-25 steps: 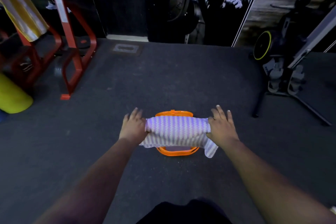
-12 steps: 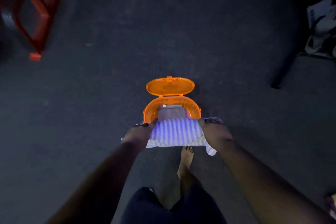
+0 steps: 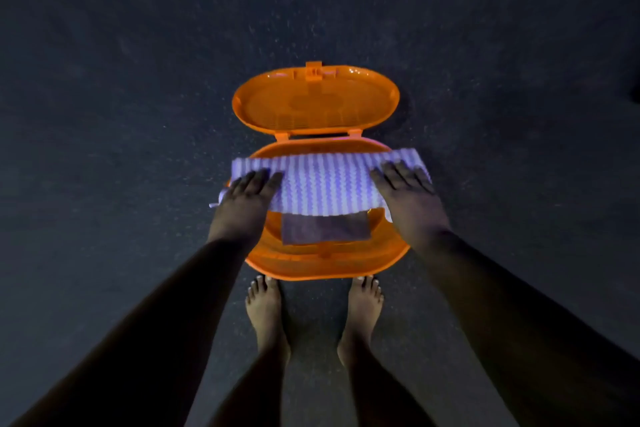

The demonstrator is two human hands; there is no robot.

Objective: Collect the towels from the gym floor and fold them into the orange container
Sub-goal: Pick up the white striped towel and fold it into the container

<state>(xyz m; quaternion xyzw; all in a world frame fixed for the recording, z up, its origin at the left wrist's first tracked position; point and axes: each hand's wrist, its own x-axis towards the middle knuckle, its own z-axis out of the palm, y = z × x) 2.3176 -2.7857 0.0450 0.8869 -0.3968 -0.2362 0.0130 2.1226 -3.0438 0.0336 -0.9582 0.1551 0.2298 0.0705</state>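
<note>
A folded purple-and-white striped towel [image 3: 325, 184] spans the orange container's [image 3: 325, 263] open rim. The left hand [image 3: 247, 199] and right hand [image 3: 405, 196] grasp its two ends, above a grey towel [image 3: 325, 229] inside.

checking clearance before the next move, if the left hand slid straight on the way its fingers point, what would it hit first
The left hand points up and away over the striped towel, so it meets more towel first, then likely the container's far rim and open lid. Depth is unclear.
</note>
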